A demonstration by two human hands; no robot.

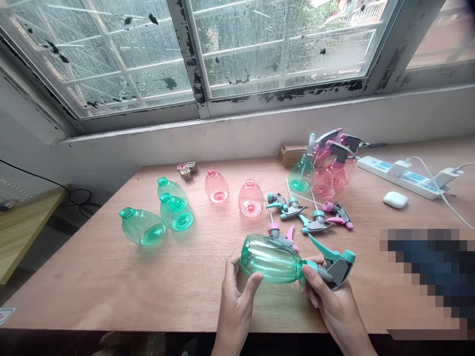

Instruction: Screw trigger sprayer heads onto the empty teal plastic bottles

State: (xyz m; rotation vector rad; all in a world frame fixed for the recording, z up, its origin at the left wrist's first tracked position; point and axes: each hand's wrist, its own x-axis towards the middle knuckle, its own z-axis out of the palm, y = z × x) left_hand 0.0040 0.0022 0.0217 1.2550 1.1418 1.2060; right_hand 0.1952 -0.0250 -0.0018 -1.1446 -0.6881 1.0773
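spray bottle (pixel 272 259) in two hands (pixel 239 296)

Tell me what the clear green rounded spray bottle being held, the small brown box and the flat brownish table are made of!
Spray bottle: probably glossy plastic; light passes through and glints on its ridges. Box: likely matte cardboard, from its dull brown sides. Table: wood or wood-look board, satiny; faint grain shows.

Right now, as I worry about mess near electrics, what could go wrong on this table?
The green bottle is held sideways between the left hand and right hand, so it might slip. Moved back, it could knock the pink-collared spray head just behind it. If the front pink spray bottle holds liquid, which I can't tell, tipping it might wet the nearby power strip.
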